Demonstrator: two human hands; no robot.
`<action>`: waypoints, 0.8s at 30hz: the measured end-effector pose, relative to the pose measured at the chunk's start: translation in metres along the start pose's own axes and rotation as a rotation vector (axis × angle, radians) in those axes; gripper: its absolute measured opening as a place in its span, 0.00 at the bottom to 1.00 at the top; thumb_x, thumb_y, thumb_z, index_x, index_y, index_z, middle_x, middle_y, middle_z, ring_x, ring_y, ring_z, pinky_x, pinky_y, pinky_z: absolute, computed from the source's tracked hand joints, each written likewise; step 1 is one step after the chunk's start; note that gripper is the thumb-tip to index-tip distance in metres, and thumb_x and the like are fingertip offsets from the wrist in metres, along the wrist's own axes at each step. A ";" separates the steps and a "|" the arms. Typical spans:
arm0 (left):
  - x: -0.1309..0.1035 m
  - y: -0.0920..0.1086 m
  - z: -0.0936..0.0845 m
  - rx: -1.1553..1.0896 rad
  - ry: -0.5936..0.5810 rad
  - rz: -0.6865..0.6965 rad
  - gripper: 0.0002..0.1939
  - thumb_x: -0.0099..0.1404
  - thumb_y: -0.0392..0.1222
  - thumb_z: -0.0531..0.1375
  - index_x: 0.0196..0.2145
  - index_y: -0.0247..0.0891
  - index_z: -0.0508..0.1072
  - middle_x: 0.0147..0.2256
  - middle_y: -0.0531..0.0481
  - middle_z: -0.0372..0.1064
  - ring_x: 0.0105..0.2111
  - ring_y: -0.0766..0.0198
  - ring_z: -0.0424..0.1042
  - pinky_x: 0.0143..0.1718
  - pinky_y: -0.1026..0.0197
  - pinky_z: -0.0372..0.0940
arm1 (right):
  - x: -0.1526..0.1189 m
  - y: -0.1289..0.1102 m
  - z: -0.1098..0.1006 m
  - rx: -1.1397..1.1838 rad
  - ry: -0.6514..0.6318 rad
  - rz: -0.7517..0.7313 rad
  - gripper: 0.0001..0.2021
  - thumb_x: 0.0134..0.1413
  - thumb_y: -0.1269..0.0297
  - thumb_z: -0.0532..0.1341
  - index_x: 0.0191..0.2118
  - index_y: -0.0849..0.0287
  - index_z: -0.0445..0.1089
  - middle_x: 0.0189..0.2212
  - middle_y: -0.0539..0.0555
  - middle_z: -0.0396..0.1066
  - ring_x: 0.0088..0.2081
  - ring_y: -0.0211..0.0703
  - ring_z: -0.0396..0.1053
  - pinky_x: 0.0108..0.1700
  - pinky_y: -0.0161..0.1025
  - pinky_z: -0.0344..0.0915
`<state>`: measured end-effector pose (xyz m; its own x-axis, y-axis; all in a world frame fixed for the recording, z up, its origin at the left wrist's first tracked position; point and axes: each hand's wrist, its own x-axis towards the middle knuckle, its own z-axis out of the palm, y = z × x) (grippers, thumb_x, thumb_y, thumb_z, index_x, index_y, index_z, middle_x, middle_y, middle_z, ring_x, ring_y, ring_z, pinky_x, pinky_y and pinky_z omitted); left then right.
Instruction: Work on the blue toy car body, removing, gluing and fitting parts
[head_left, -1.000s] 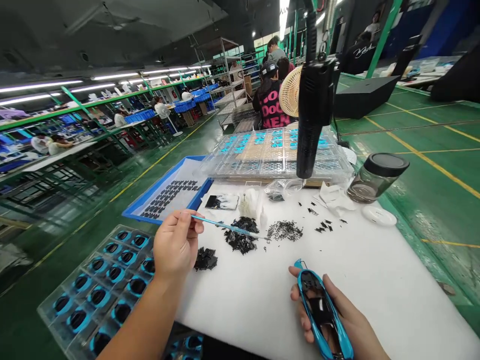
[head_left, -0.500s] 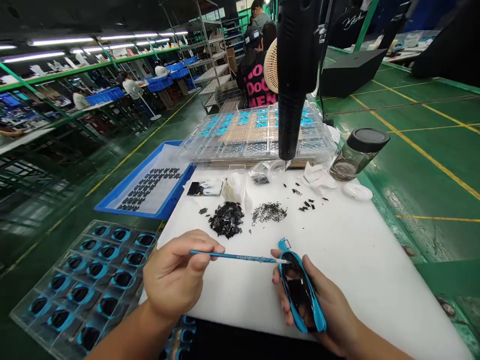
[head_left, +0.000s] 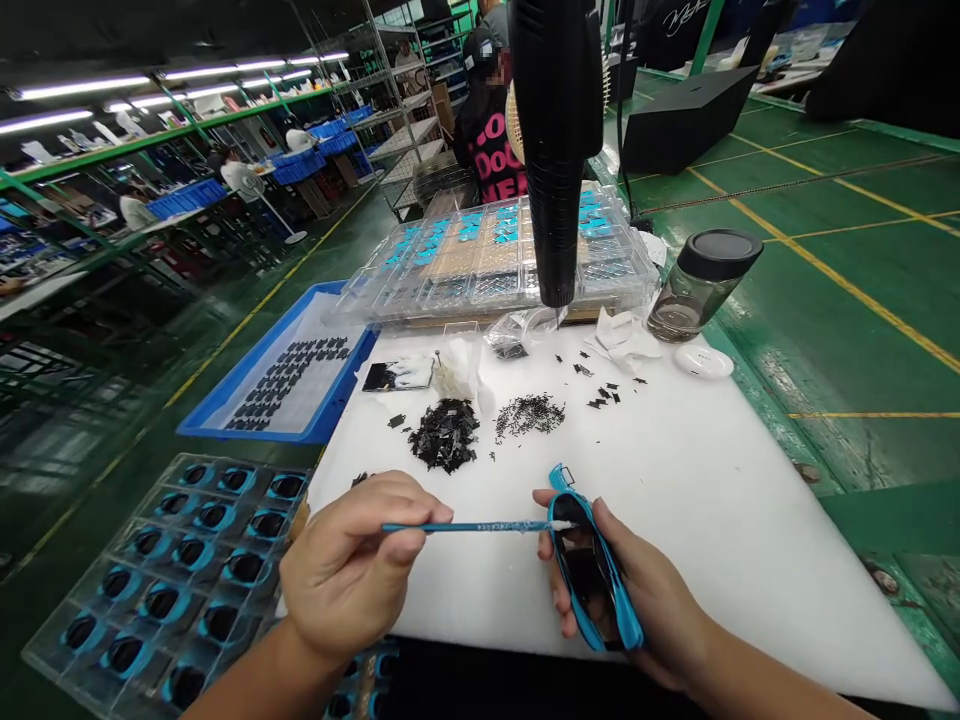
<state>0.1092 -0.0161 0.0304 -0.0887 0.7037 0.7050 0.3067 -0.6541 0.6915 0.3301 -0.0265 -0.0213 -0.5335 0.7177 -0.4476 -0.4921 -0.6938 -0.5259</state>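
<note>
My left hand (head_left: 349, 570) pinches a thin blue brush (head_left: 480, 526) between thumb and fingers. Its white tip points right and lies over the upper end of a long blue shell with a glossy black face (head_left: 589, 570). Whether the tip touches that face, I cannot tell. My right hand (head_left: 652, 580) wraps round the shell from below and the right, its thumb along the edge; the black face is turned up. Beyond the hands, a heap of flat black pieces (head_left: 446, 436) and a pile of tiny black parts (head_left: 531, 414) lie on the white table top (head_left: 480, 590).
A black electric screwdriver (head_left: 555, 180) hangs over the table's far side. Behind it are stacked clear trays (head_left: 480, 285). At right stand a dark-lidded jar (head_left: 701, 285) and a white oval case (head_left: 703, 362). Left are a blue tray (head_left: 300, 437) and a compartment tray (head_left: 169, 460). A person sits beyond.
The whole view has shifted a little, so the scene sits further left. The brush now lies more level, its tip still over the shell's upper end. Both grips look the same.
</note>
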 end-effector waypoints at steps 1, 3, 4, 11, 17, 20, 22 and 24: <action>0.000 -0.001 0.000 0.003 -0.013 0.031 0.05 0.63 0.42 0.63 0.35 0.40 0.77 0.24 0.49 0.73 0.25 0.62 0.73 0.26 0.58 0.69 | 0.000 0.001 0.000 0.002 -0.004 -0.004 0.23 0.63 0.47 0.48 0.54 0.55 0.65 0.34 0.53 0.69 0.25 0.41 0.67 0.26 0.39 0.69; 0.001 -0.002 0.000 0.005 -0.038 0.067 0.05 0.64 0.41 0.62 0.35 0.38 0.76 0.25 0.49 0.73 0.25 0.62 0.74 0.26 0.59 0.70 | 0.000 0.002 -0.001 0.006 -0.008 -0.009 0.23 0.63 0.47 0.48 0.54 0.55 0.65 0.35 0.53 0.69 0.25 0.41 0.68 0.26 0.40 0.69; 0.002 -0.002 0.000 0.005 -0.043 0.071 0.05 0.64 0.41 0.62 0.35 0.38 0.76 0.25 0.49 0.74 0.26 0.62 0.74 0.27 0.59 0.70 | 0.000 0.002 -0.001 0.007 -0.006 -0.012 0.23 0.63 0.47 0.48 0.54 0.55 0.64 0.35 0.53 0.69 0.25 0.41 0.68 0.26 0.40 0.69; 0.001 -0.003 0.000 -0.010 -0.080 0.085 0.04 0.65 0.38 0.62 0.36 0.36 0.76 0.26 0.48 0.74 0.26 0.62 0.74 0.27 0.59 0.70 | 0.000 0.000 -0.001 0.012 0.005 0.001 0.22 0.63 0.47 0.50 0.53 0.55 0.65 0.34 0.53 0.71 0.24 0.41 0.70 0.26 0.39 0.69; 0.001 -0.001 0.000 0.017 -0.097 0.064 0.05 0.65 0.40 0.62 0.35 0.36 0.76 0.25 0.48 0.74 0.26 0.62 0.75 0.27 0.59 0.70 | 0.000 0.003 -0.005 0.015 -0.008 0.000 0.23 0.63 0.47 0.49 0.55 0.55 0.64 0.34 0.53 0.71 0.24 0.42 0.69 0.26 0.40 0.69; 0.000 -0.001 0.000 0.036 -0.085 0.074 0.05 0.65 0.41 0.62 0.35 0.36 0.76 0.25 0.49 0.74 0.25 0.63 0.74 0.27 0.60 0.70 | 0.000 0.005 -0.007 0.012 -0.014 -0.010 0.23 0.63 0.46 0.48 0.55 0.55 0.64 0.35 0.54 0.71 0.25 0.42 0.69 0.27 0.41 0.69; 0.000 -0.001 -0.001 0.051 -0.049 0.101 0.06 0.65 0.41 0.62 0.34 0.36 0.75 0.25 0.49 0.74 0.25 0.63 0.74 0.27 0.59 0.70 | 0.001 0.006 -0.007 0.007 -0.022 -0.016 0.23 0.63 0.47 0.48 0.56 0.54 0.64 0.35 0.54 0.70 0.26 0.43 0.69 0.27 0.42 0.69; 0.001 0.000 -0.001 0.059 -0.027 0.118 0.05 0.65 0.41 0.62 0.34 0.36 0.75 0.26 0.49 0.74 0.25 0.63 0.74 0.27 0.59 0.69 | 0.001 0.006 -0.007 0.008 -0.030 -0.020 0.23 0.63 0.47 0.48 0.56 0.54 0.63 0.36 0.54 0.70 0.26 0.43 0.69 0.27 0.43 0.69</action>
<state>0.1078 -0.0152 0.0312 -0.0234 0.6309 0.7755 0.3683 -0.7158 0.5933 0.3314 -0.0291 -0.0298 -0.5440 0.7292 -0.4151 -0.5083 -0.6800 -0.5284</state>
